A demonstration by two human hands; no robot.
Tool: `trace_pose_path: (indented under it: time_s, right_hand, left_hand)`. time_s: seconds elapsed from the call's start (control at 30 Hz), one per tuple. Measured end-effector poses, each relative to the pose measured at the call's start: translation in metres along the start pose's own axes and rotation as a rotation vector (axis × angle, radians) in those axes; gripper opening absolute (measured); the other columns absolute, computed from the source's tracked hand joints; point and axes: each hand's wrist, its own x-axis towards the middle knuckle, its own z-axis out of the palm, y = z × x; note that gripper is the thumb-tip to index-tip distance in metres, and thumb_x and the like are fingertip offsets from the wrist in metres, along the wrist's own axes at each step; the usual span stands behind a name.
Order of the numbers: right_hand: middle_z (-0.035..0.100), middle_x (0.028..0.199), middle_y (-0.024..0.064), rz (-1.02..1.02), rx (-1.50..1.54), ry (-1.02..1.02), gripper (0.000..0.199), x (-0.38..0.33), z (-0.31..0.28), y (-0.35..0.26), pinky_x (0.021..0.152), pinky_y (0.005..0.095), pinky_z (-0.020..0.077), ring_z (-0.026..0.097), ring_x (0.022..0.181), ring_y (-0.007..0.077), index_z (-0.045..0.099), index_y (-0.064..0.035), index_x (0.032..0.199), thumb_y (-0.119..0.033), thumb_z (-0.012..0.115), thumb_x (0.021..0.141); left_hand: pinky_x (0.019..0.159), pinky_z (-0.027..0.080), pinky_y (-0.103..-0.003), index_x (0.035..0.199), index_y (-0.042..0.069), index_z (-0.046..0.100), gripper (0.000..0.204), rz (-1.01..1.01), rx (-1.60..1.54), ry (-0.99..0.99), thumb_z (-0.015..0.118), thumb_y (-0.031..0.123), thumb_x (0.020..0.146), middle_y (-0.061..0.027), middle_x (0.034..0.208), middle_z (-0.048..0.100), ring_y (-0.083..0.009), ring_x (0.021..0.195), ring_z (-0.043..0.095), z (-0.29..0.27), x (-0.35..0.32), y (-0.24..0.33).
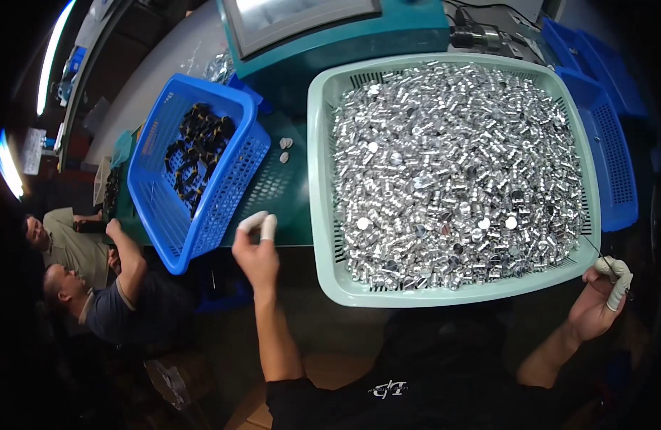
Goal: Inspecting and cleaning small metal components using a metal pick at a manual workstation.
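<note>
The person's left hand point(255, 254) is up at the near edge of the dark green tabletop point(287, 208), with white rubber finger cots point(262, 223) on a couple of fingertips. Those fingertips are pinched loosely together, but there's nothing visible between them, so it looks like an empty pinch. Hard to be sure though, anything tiny would be hidden.

Just to the left of that hand sits a blue perforated plastic basket point(230, 186), tilted, with a small pile of black parts point(198, 154) inside. A bit past the fingertips, away from the person, two small pale pieces point(284, 149) lie loose on the tabletop. To the right of the hand is the wall of a big pale green perforated plastic tray point(319, 215), heaped full of small shiny silver metal cylinders point(459, 172).

The right hand point(602, 297) is off the tray's near right corner, just beside the rim. It also has white cots on its fingers, and it's closed around a thin dark needle-like tool point(595, 249) that pokes up toward the tray corner.

Beyond the tray there's a teal machine housing with a grey screen point(330, 29), and more blue crates point(610, 143) on the far side of the right hand. Way off to the left of the left hand, two other people point(94, 279) are sitting low down by the bench.
</note>
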Motion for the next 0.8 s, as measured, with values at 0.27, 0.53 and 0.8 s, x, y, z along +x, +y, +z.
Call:
trace_pose_path:
  time_s: [0.27,0.53,0.8]
  right_hand:
    - [0.067,0.086,0.0108,0.034,-0.043,0.158,0.036,0.009,0.006,0.004,0.059,0.0252,0.0448,0.056,0.066,0.0125,0.06,0.0007,0.101,-0.029,0.039,0.104]
    - [0.067,0.08,0.0118,-0.004,0.009,0.196,0.033,0.023,0.015,-0.006,0.055,0.0249,0.0473,0.057,0.058,0.0123,0.06,-0.0005,0.097,-0.027,0.041,0.104]
    - [0.066,0.077,0.0125,0.014,0.016,0.251,0.032,0.037,0.005,0.005,0.053,0.0257,0.0492,0.058,0.056,0.014,0.059,0.001,0.095,-0.026,0.043,0.103]
  left_hand:
    - [0.086,0.045,-0.031,0.125,-0.003,0.057,0.037,0.043,-1.217,-0.301,0.057,0.022,0.098,-0.0088,0.106,0.064,-0.0172,0.097,0.059,-0.028,0.039,0.191]
    - [0.081,0.042,-0.028,0.133,-0.007,0.049,0.047,0.152,-1.605,-0.741,0.052,0.026,0.1,-0.0083,0.096,0.064,-0.0151,0.089,0.054,-0.006,0.066,0.297]
    - [0.073,0.033,-0.03,0.145,-0.009,0.029,0.065,0.192,-1.5,-0.645,0.052,0.029,0.098,-0.0072,0.087,0.058,-0.0159,0.079,0.043,0.001,0.072,0.352]
